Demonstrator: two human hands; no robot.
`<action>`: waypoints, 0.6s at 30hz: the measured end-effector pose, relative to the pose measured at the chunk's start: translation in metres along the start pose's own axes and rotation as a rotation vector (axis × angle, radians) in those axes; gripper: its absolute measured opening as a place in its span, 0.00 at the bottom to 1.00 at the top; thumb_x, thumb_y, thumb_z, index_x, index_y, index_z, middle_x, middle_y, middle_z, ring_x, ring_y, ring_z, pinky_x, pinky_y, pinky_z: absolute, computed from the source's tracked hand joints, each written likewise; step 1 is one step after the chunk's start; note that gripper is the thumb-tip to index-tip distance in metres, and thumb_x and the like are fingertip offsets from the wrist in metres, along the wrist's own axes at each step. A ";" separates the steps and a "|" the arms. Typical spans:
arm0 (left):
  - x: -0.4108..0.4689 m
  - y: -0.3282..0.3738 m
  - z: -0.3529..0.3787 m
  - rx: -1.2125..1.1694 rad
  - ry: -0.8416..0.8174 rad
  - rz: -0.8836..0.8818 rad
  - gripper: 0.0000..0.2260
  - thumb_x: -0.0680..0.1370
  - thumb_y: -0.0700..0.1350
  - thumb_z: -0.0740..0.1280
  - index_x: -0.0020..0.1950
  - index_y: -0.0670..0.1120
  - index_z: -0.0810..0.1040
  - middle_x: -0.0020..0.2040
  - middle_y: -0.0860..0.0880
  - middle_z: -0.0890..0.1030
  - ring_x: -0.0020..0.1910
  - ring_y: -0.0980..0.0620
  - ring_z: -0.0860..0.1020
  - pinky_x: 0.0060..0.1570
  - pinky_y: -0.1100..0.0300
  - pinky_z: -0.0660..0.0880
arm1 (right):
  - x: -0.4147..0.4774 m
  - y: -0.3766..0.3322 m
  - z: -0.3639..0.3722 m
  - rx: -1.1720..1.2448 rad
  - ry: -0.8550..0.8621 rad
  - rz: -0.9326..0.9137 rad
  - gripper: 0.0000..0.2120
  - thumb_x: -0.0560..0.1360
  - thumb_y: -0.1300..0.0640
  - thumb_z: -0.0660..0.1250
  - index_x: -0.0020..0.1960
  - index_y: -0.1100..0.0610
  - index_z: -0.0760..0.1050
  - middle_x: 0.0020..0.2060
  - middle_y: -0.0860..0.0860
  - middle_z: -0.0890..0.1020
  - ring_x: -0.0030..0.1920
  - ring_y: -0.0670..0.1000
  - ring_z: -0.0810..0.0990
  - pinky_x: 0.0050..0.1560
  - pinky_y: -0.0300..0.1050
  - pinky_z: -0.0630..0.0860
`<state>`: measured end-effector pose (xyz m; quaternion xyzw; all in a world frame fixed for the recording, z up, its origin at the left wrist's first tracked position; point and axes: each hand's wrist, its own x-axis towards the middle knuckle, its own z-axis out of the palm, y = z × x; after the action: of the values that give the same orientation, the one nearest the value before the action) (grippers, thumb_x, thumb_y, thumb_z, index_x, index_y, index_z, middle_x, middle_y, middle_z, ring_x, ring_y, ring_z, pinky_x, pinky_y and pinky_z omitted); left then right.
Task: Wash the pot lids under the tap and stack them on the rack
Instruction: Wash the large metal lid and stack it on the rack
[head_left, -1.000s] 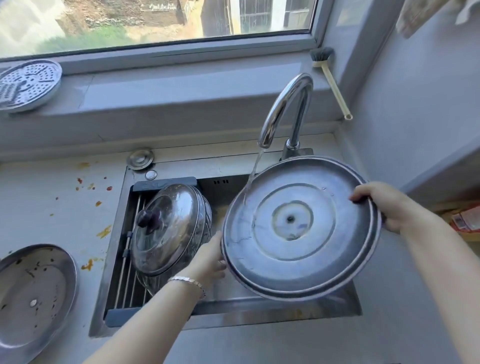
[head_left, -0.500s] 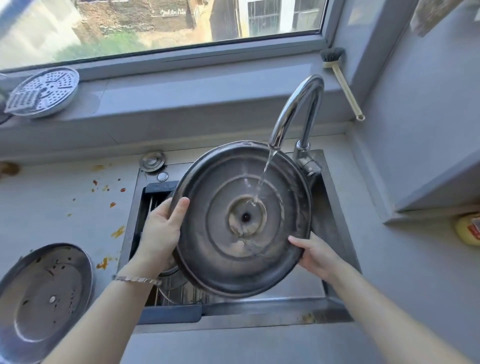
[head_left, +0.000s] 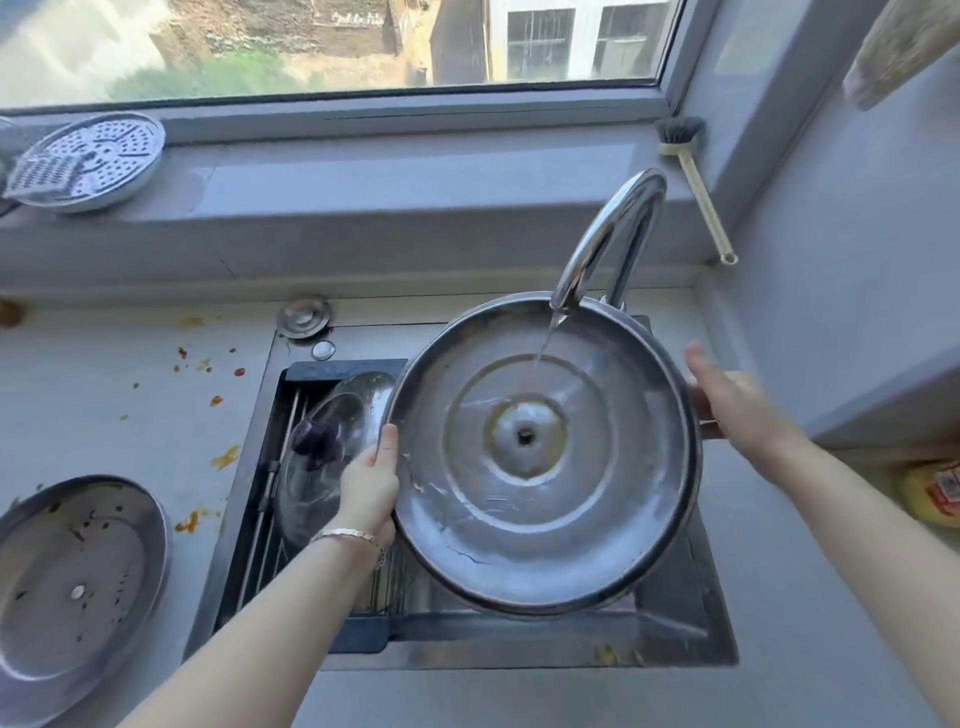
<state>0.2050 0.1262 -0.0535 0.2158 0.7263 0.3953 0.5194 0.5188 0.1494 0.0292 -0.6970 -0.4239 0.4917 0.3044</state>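
A large steel pot lid (head_left: 545, 519) is tilted over the sink with its hollow underside facing me. Water from the running tap (head_left: 608, 234) falls onto it just above its centre. My left hand (head_left: 369, 488) grips the lid's left rim, thumb over the edge. My right hand (head_left: 727, 400) is by the right rim with its fingers straight; I cannot tell if it touches the lid. A dark-framed rack (head_left: 306, 371) sits in the left of the sink and holds a lid with a dark knob (head_left: 317, 441), leaning upright. Another dirty lid (head_left: 78, 571) lies underside up on the counter at left.
The sink (head_left: 675, 639) is set into a grey counter with food scraps (head_left: 226, 457) left of it. A perforated steamer plate (head_left: 88, 161) and a brush (head_left: 696, 182) rest on the windowsill. A sink plug (head_left: 304, 316) lies behind the rack. A yellow packet (head_left: 935, 488) is at the right edge.
The lid has shifted right, so the water lands above its centre. My right hand has left the lower right rim and opened beside the right rim. My left hand keeps its grip.
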 end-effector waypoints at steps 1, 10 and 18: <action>-0.002 0.004 -0.002 0.016 0.024 0.051 0.19 0.76 0.58 0.63 0.41 0.41 0.76 0.40 0.42 0.77 0.40 0.46 0.75 0.49 0.47 0.75 | 0.005 0.006 0.004 0.020 0.003 0.036 0.25 0.81 0.45 0.50 0.43 0.62 0.77 0.33 0.53 0.77 0.34 0.53 0.75 0.37 0.44 0.73; -0.026 0.063 -0.010 0.280 0.040 0.515 0.21 0.78 0.50 0.64 0.36 0.33 0.69 0.30 0.42 0.69 0.29 0.51 0.67 0.30 0.60 0.66 | 0.063 0.031 0.064 0.514 0.096 0.248 0.24 0.81 0.56 0.54 0.73 0.66 0.56 0.73 0.61 0.61 0.72 0.58 0.63 0.69 0.50 0.65; -0.041 0.078 -0.004 0.322 0.089 0.536 0.19 0.78 0.49 0.64 0.32 0.40 0.65 0.27 0.47 0.65 0.28 0.51 0.62 0.28 0.58 0.58 | 0.084 0.009 0.081 0.310 0.154 0.241 0.18 0.78 0.58 0.58 0.62 0.70 0.71 0.60 0.66 0.75 0.61 0.65 0.74 0.63 0.57 0.70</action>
<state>0.2083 0.1417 0.0331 0.4614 0.7187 0.4072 0.3238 0.4579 0.2210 -0.0412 -0.7230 -0.2320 0.5292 0.3786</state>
